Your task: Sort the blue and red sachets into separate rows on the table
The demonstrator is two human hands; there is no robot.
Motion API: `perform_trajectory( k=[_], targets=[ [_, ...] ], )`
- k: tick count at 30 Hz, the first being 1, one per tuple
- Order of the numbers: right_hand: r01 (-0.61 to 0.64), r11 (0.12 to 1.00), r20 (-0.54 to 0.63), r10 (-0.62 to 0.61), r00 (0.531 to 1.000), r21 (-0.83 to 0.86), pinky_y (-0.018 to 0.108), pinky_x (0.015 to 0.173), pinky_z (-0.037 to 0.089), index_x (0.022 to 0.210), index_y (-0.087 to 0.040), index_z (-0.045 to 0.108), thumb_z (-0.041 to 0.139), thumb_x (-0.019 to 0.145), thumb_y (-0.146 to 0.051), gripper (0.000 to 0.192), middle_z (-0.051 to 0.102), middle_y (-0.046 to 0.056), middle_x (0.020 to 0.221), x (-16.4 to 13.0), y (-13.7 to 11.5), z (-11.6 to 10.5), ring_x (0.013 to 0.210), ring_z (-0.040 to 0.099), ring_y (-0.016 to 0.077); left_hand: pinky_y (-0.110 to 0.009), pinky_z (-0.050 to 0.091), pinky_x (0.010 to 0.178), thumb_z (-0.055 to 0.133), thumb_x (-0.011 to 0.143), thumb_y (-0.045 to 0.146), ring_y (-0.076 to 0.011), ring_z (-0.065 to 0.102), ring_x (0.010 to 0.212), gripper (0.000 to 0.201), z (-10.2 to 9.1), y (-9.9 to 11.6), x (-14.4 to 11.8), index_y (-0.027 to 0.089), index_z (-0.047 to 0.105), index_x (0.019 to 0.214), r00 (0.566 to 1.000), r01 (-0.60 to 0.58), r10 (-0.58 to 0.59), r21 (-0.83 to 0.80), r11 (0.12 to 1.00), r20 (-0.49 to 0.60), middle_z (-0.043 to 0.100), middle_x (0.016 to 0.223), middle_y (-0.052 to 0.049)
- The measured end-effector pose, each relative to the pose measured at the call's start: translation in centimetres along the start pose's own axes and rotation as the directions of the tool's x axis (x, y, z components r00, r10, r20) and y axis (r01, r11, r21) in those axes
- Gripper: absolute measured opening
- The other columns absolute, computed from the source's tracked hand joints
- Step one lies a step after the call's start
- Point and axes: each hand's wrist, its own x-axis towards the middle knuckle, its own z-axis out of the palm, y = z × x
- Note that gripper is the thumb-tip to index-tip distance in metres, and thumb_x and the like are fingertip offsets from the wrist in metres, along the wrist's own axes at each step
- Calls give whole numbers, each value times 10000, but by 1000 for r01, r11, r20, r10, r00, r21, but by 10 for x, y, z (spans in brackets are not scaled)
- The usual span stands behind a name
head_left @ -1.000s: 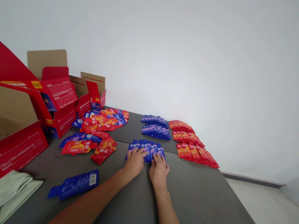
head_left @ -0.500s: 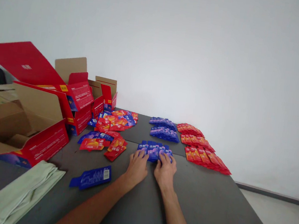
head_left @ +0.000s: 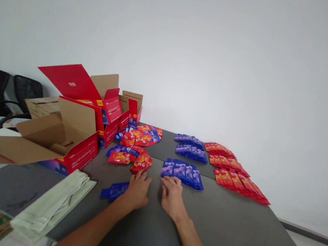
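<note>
While the left hand (head_left: 137, 191) is lying open on the loose blue packet (head_left: 115, 190) at nine o'clock, the open right hand (head_left: 173, 196) is risking smudging the blue row (head_left: 183, 173) at twelve.

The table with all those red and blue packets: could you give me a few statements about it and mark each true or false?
1. The left hand rests beside a lone blue packet. True.
2. The right hand lifts a red packet. False: it lies flat on the table, holding nothing.
3. Red packets in rows lie right of the blue rows. True.
4. The red boxes are shut. False: their flaps stand open.
</note>
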Motion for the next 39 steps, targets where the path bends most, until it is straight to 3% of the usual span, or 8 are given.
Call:
perform_trajectory(
  k=[6, 11, 17, 21, 27, 31, 35, 39],
  targets=[
    [67, 997, 87, -70, 994, 33, 402, 962, 409, 1175, -266, 666, 448, 845, -93, 432, 621, 49, 1266, -5, -24, 5, 1146, 474, 249, -596, 253, 1074, 590, 560, 66, -370, 224, 1406, 830, 0, -20, -13, 243, 446, 1358, 995, 98, -96, -63, 993, 20, 304, 1535, -130],
    [58, 997, 92, -63, 994, 49, 389, 964, 415, 1183, -262, 661, 452, 834, -85, 443, 637, 48, 1245, -5, -22, 5, 1127, 493, 243, -411, 310, 1096, 546, 572, 7, -290, 338, 1363, 824, 1, -17, -9, 185, 402, 1363, 999, 3, -10, -140, 990, -50, 331, 1495, -142],
    [32, 996, 92, -40, 995, 82, 375, 986, 413, 1255, -247, 615, 499, 782, -75, 516, 629, 53, 1262, -5, -17, 4, 1131, 508, 235, -342, 413, 969, 476, 708, 36, -226, 544, 1100, 344, 6, 1, 8, 182, 515, 1017, 988, -110, 82, -223, 969, -128, 548, 1137, -117],
    [61, 995, 131, -71, 989, 80, 349, 942, 436, 1296, -278, 583, 551, 734, -63, 603, 624, 37, 1274, -3, -13, 3, 1129, 520, 223, -316, 451, 884, 527, 679, 79, -199, 557, 1004, 296, 7, 9, 24, 196, 491, 948, 975, -178, 124, -312, 933, -186, 559, 1053, -74],
    [142, 980, 39, -148, 988, 137, 339, 883, 457, 1109, -270, 712, 479, 911, -175, 320, 699, 68, 1098, 9, -1, -4, 1007, 575, 207, -281, 487, 750, 654, 657, 235, -192, 615, 869, 343, -4, 6, 45, 173, 551, 978, 967, -241, 167, -481, 843, -192, 626, 993, -53],
    [131, 963, -42, -124, 991, 236, 314, 855, 472, 1051, -281, 728, 438, 956, -240, 308, 712, 51, 1037, 13, 7, -12, 954, 594, 188, -289, 511, 752, 649, 730, 421, -199, 662, 845, 332, -18, -1, 60, 184, 632, 961, 972, -187, 230, -739, 647, -45, 697, 932, -45],
    [-34, 941, -120, 79, 990, 337, 305, 848, 468, 1018, -262, 732, 506, 929, -299, 246, 716, 38, 952, 14, 18, -11, 905, 612, 191, -332, 534, 780, 459, 829, 608, -211, 682, 836, 491, -23, -9, 77, 157, 654, 824, 982, 74, 148, -957, 282, 120, 713, 864, -91],
    [-234, 866, -88, 302, 949, 442, 274, 730, 458, 909, -206, 722, 512, 909, -391, 280, 692, 23, 815, 15, 28, -5, 759, 602, 184, -379, 536, 815, 463, 837, 538, -220, 686, 836, 446, -14, -12, 79, 132, 644, 876, 994, 101, 57, -992, -69, 97, 711, 910, -125]
  ],
)
